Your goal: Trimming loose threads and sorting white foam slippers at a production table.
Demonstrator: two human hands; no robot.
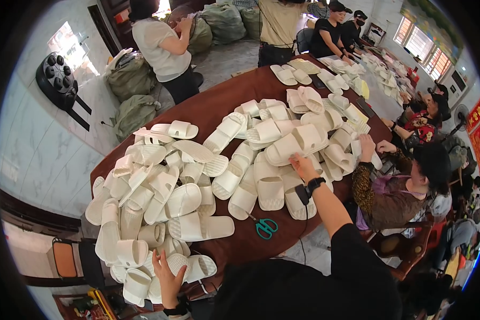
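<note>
White slide slippers lie in heaps over the brown-covered table. My right hand point(305, 169) reaches forward with its fingers at the near edge of a white slipper point(284, 150), which lies on top of the right-hand group; the fingertips seem to pinch that edge. At the lower left, my left hand point(169, 278) is open, fingers spread and palm empty. It is beside the pile's near end, close to a slipper with a textured sole point(177, 263) and another slipper point(201, 266). Teal-handled scissors point(266, 229) lie on the cloth between my hands.
The brown tablecloth point(168, 113) runs far to the right, with more slippers point(333, 81) along it. A person point(405, 184) sits close on my right, handling slippers. Others stand or sit around the far side. Stuffed green sacks point(136, 114) stand on the floor, and a dark cable point(303, 250) hangs near me.
</note>
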